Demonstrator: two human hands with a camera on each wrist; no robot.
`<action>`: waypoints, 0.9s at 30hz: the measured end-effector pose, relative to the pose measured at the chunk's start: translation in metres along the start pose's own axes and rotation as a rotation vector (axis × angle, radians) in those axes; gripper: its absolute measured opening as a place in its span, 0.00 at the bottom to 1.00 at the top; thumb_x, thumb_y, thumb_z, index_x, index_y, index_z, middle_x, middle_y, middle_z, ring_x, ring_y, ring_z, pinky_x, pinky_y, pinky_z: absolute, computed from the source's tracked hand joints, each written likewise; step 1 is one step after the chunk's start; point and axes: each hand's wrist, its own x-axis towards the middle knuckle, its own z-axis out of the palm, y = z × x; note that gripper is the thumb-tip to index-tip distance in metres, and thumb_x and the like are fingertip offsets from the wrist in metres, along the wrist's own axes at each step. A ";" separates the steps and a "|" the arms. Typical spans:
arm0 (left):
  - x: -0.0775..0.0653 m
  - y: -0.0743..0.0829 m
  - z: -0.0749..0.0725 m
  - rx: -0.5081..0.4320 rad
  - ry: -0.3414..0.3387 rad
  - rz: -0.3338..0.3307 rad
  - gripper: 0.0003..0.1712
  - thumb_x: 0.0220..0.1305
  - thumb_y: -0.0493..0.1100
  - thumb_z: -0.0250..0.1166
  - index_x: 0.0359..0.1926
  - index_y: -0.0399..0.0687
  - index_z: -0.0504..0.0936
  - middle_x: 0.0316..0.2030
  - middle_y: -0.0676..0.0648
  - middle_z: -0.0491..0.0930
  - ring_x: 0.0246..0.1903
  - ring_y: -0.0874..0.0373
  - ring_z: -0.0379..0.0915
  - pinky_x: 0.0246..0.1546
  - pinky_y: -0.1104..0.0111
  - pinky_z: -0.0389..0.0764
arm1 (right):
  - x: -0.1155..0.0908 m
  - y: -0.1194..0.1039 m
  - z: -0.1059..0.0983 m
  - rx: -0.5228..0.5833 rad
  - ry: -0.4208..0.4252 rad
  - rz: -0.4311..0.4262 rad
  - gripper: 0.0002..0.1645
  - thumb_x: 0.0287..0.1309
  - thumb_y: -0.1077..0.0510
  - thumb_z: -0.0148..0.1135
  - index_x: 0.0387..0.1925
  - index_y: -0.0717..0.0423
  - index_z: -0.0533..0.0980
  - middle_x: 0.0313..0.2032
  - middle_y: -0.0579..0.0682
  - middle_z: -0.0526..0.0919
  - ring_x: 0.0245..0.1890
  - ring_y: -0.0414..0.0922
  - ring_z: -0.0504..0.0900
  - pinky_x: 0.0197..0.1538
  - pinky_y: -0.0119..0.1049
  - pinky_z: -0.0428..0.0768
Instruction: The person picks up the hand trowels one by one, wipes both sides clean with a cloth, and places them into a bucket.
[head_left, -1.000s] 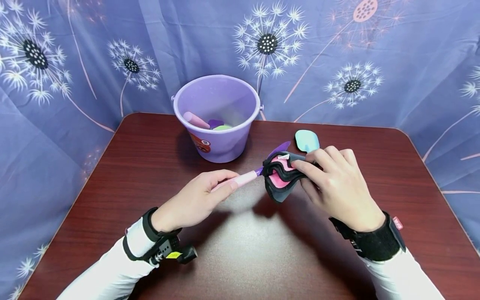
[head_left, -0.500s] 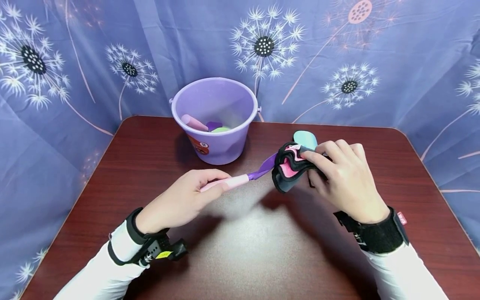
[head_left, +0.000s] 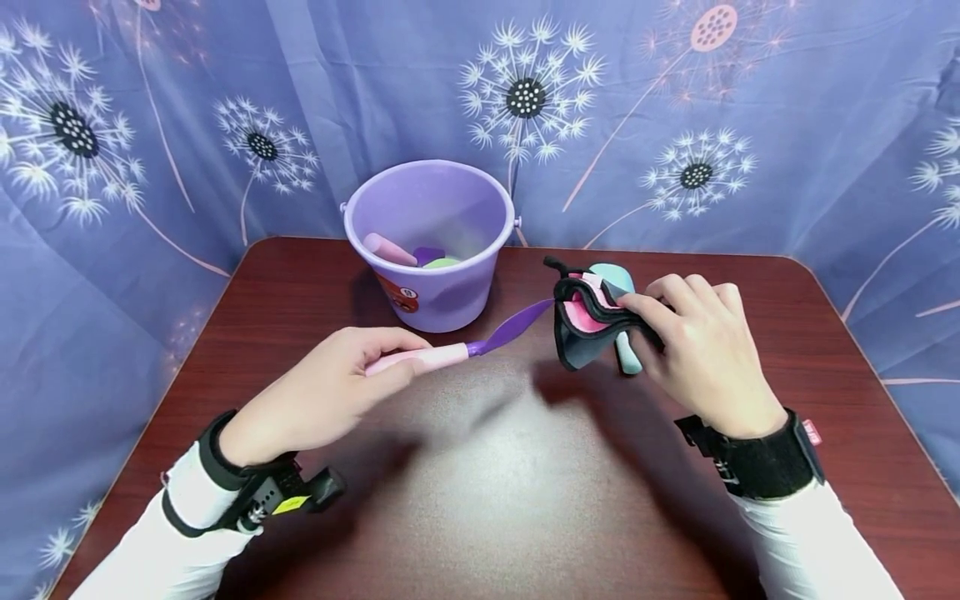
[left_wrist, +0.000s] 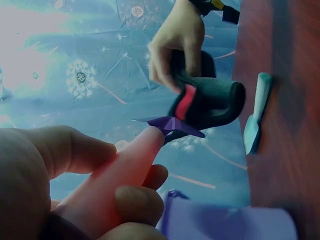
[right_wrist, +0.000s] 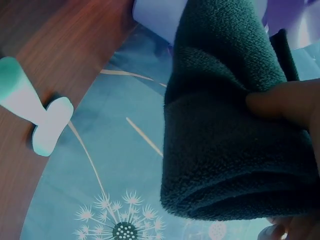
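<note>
My left hand (head_left: 330, 383) grips the pink handle of a toy shovel (head_left: 442, 357), its purple blade pointing up to the right. Dark grey cloth (head_left: 581, 342) with black edging and a pink inner side is pinched, folded over, in my right hand (head_left: 697, 354). The blade's tip meets the cloth's left edge in the head view; whether they touch, I cannot tell. Both are held above the table. In the right wrist view, the fuzzy cloth (right_wrist: 235, 145) hides most of the right fingers. A teal toy shovel (head_left: 628, 354) lies on the table, partly hidden behind the cloth.
A purple bucket (head_left: 450, 300) stands at the back, left of centre. Inside it are a pink handle (head_left: 388, 249), a purple piece (head_left: 428, 256) and a light green piece (head_left: 441, 262). A dandelion-print curtain (head_left: 405, 83) hangs behind the dark red wooden table (head_left: 480, 517).
My left hand has drawn the shovel left, and its purple blade has slid out of the cloth's fold up to the tip. My right hand has moved slightly right and up with the cloth.
</note>
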 end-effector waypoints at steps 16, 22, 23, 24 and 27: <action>0.003 0.035 -0.052 0.271 0.207 -0.021 0.15 0.76 0.66 0.61 0.44 0.68 0.88 0.24 0.55 0.72 0.28 0.58 0.67 0.32 0.63 0.70 | -0.004 0.005 -0.002 -0.019 -0.028 0.032 0.17 0.56 0.64 0.64 0.47 0.58 0.86 0.38 0.54 0.79 0.35 0.58 0.74 0.36 0.57 0.62; 0.021 0.033 -0.068 0.434 0.239 -0.045 0.13 0.77 0.48 0.57 0.48 0.48 0.85 0.30 0.48 0.78 0.31 0.52 0.72 0.35 0.57 0.72 | -0.004 0.004 -0.004 -0.011 -0.017 0.020 0.17 0.56 0.63 0.64 0.48 0.58 0.86 0.38 0.55 0.80 0.36 0.59 0.75 0.36 0.57 0.61; 0.026 0.033 -0.069 0.458 0.236 -0.054 0.13 0.76 0.47 0.57 0.48 0.47 0.84 0.30 0.48 0.79 0.31 0.51 0.72 0.35 0.56 0.72 | -0.003 0.004 -0.004 -0.010 -0.014 0.017 0.17 0.56 0.63 0.64 0.48 0.58 0.86 0.38 0.55 0.80 0.36 0.59 0.75 0.36 0.57 0.61; 0.030 0.033 -0.070 0.483 0.235 -0.064 0.12 0.75 0.47 0.57 0.45 0.47 0.84 0.31 0.48 0.80 0.31 0.50 0.73 0.35 0.56 0.72 | -0.003 0.004 -0.005 -0.009 -0.012 0.014 0.17 0.56 0.62 0.64 0.48 0.58 0.86 0.38 0.55 0.80 0.36 0.59 0.75 0.36 0.57 0.61; 0.045 0.031 -0.072 0.575 0.219 -0.094 0.12 0.73 0.46 0.56 0.40 0.45 0.83 0.33 0.45 0.80 0.34 0.47 0.75 0.36 0.52 0.75 | -0.003 0.003 -0.006 -0.008 -0.008 0.010 0.17 0.57 0.62 0.64 0.48 0.58 0.86 0.38 0.55 0.80 0.36 0.59 0.75 0.36 0.57 0.61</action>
